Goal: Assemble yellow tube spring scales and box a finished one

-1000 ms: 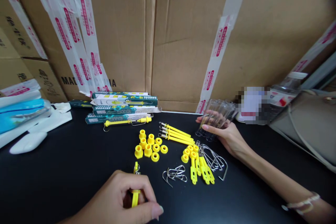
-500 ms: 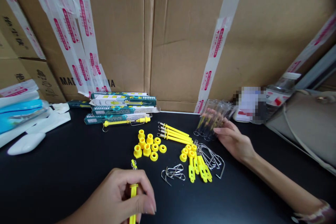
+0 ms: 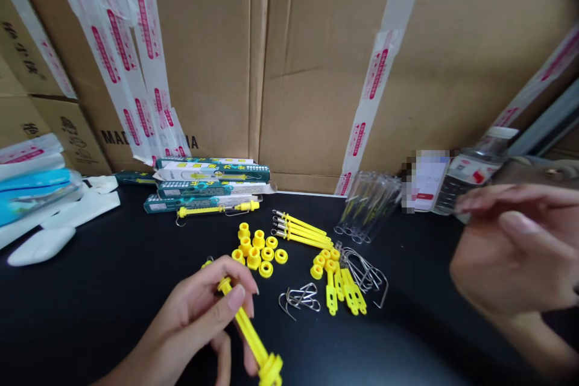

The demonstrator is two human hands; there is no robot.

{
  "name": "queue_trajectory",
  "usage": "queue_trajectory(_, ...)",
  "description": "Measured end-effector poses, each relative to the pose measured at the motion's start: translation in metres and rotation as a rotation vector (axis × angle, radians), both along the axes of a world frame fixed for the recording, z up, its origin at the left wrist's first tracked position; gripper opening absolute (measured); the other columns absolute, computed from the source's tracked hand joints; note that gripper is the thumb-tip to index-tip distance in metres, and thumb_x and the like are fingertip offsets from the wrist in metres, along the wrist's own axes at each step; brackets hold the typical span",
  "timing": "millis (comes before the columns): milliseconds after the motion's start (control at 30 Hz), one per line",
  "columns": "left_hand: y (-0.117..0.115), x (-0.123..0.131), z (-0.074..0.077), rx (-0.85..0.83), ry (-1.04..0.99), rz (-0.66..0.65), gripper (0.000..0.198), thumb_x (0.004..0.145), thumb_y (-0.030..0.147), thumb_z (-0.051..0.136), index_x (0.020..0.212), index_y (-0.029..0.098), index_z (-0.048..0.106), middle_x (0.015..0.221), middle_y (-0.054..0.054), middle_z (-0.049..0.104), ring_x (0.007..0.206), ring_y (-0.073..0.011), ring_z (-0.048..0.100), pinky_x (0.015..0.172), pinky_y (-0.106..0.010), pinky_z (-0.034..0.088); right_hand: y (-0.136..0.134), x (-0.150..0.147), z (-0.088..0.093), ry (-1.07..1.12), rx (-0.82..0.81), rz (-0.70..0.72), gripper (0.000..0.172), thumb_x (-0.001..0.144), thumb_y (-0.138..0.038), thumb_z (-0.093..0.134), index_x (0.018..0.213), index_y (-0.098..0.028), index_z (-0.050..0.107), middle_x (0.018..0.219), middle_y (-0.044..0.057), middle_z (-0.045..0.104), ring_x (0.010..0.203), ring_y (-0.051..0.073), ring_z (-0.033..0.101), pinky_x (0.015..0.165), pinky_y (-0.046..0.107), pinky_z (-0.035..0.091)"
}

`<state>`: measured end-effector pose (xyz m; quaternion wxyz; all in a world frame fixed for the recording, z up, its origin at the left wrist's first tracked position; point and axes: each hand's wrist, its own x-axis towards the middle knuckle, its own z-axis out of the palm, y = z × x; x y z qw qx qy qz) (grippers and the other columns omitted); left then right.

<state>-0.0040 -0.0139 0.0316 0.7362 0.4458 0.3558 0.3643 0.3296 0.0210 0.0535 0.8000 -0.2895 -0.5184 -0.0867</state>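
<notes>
My left hand [image 3: 194, 319] is closed around a yellow plastic spring scale rod [image 3: 248, 329], tilted, with a collar near my fingertips and a thicker yellow piece at the lower end. My right hand [image 3: 520, 247] is raised at the right, slightly blurred, with thumb and fingers apart and nothing visible in it. Clear plastic tubes [image 3: 368, 208] lie bundled left of it. In the middle are yellow caps and rings [image 3: 254, 253], yellow rods with springs [image 3: 303, 232], metal hooks [image 3: 301, 298], larger hooks [image 3: 364, 268] and flat yellow tabs [image 3: 348, 295].
Stacked spring scale boxes [image 3: 208, 184] stand at the back, with a finished-looking yellow spring scale [image 3: 219, 210] before them. A phone [image 3: 427, 181], a bottle [image 3: 474, 169] and a bag [image 3: 529, 172] are at right. White and blue packaging [image 3: 40, 193] lies left. Cardboard [image 3: 316, 102] walls the back.
My right hand has left the clear tubes and moved right and toward me. My left hand has tilted the yellow rod, so its thicker lower end now shows.
</notes>
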Motion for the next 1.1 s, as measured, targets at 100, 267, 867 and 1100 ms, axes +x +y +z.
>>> queue_trajectory(100, 0.002, -0.001, -0.009, 0.105, -0.059, 0.001, 0.027, 0.086, 0.041, 0.085, 0.091, 0.020, 0.069, 0.082, 0.003, 0.065, 0.057, -0.0146, 0.075, 0.041, -0.016, 0.058, -0.031, -0.052, -0.013, -0.301, -0.249, 0.046, 0.019, 0.069, -0.014, 0.078, 0.086, -0.023, 0.075, 0.079, 0.004, 0.067, 0.074, 0.024, 0.062, 0.066, 0.038, 0.046)
queue_trajectory(267, 0.006, -0.003, -0.022, 0.239, -0.087, -0.022, 0.017, 0.092, 0.029, 0.080, 0.098, 0.020, 0.067, 0.091, 0.001, 0.066, 0.075, -0.0170, 0.078, 0.061, -0.020, 0.065, -0.061, -0.102, -0.038, -0.799, -0.471, 0.143, 0.063, 0.078, -0.049, 0.089, 0.129, -0.022, 0.064, 0.104, 0.009, 0.077, 0.093, 0.028, 0.071, 0.083, 0.039, 0.059)
queue_trajectory(867, 0.017, -0.003, -0.023, 0.332, 0.251, 0.162, 0.020, 0.080, 0.036, 0.084, 0.080, 0.018, 0.076, 0.066, 0.004, 0.060, 0.049, -0.0071, 0.051, 0.046, -0.016, 0.048, -0.062, -0.102, -0.053, -0.743, -0.593, 0.238, 0.016, 0.107, -0.031, 0.057, 0.099, -0.023, 0.068, 0.086, 0.003, 0.072, 0.077, 0.016, 0.071, 0.071, 0.025, 0.058)
queue_trajectory(1100, 0.016, -0.007, -0.023, 0.366, 0.332, 0.295, 0.026, 0.080, 0.041, 0.083, 0.089, 0.019, 0.073, 0.082, 0.000, 0.067, 0.048, -0.0058, 0.050, 0.044, -0.017, 0.046, -0.058, -0.098, -0.058, -0.670, -0.591, 0.209, 0.010, 0.105, -0.026, 0.058, 0.100, -0.026, 0.067, 0.089, 0.003, 0.071, 0.077, 0.017, 0.073, 0.072, 0.022, 0.060)
